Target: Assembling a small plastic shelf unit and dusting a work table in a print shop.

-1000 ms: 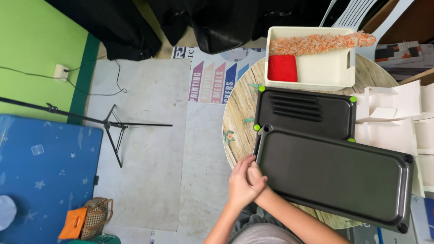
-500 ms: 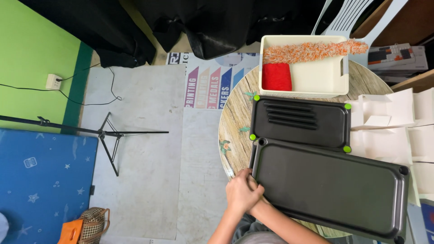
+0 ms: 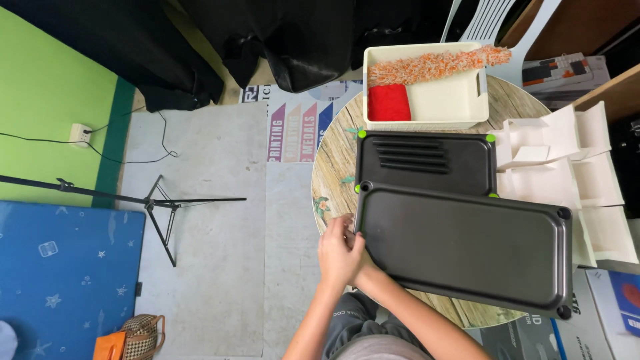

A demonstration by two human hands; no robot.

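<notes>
Nearest you, your left hand and right hand overlapped at the tray's left edge on the table; whether fingers grasped it could not be told. Beyond lay a vented panel, then a bin holding a duster.

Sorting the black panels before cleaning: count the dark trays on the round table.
2. The large flat tray lies nearest the hands, overlapping the smaller vented tray beyond it, beside the cream bin. More could be hidden underneath.
</notes>
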